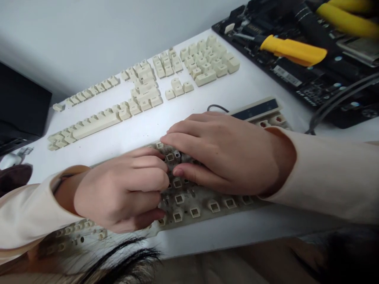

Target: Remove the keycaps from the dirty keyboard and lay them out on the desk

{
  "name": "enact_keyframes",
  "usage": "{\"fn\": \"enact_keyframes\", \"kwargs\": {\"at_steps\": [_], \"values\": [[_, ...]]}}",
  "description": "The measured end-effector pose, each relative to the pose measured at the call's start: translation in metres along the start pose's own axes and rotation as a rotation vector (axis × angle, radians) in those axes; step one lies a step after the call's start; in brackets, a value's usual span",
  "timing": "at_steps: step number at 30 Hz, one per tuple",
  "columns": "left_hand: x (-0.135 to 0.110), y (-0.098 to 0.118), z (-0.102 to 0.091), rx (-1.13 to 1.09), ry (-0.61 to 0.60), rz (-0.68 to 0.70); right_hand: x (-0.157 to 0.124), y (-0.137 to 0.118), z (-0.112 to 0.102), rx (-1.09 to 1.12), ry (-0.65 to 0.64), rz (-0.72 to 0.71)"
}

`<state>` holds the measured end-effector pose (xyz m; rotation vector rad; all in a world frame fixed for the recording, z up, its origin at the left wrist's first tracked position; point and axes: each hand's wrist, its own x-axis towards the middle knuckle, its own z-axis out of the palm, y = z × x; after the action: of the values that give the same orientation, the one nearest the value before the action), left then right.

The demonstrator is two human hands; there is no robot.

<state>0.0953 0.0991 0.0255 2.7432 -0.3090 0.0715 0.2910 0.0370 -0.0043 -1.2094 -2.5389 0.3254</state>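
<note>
A keyboard base [204, 202] with its keycaps off lies on the white table in front of me, bare square key stems showing across its dusty surface. My left hand [122, 191] rests over its middle with the fingers curled inward; whatever they grip, if anything, is hidden. Beside it, my right hand [225, 152] lies across the base, palm down, fingers stretched out and thumb apart. A thin dark piece shows between that thumb and forefinger, too small to name. Both hands cover much of the base.
Removed cream keycaps [145, 90] stand in keyboard order behind the base. At the right is a black circuit board [314, 85] with a yellow-handled screwdriver [293, 49] on it and a dark cable [334, 98] nearby. A black box [22, 102] stands far left.
</note>
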Motion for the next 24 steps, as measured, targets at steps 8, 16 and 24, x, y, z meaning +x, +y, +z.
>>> {"fn": "enact_keyframes", "kwargs": {"at_steps": [8,16,24], "values": [[-0.013,0.004,-0.003,-0.107,0.112,-0.083,0.001,-0.002,-0.001,-0.033,-0.018,0.033],[-0.01,-0.003,0.001,-0.149,0.102,-0.07,0.001,-0.001,-0.001,-0.031,-0.018,0.025],[-0.021,0.012,-0.008,0.231,-0.13,-0.148,0.003,-0.006,-0.003,0.038,-0.003,0.053]]}}
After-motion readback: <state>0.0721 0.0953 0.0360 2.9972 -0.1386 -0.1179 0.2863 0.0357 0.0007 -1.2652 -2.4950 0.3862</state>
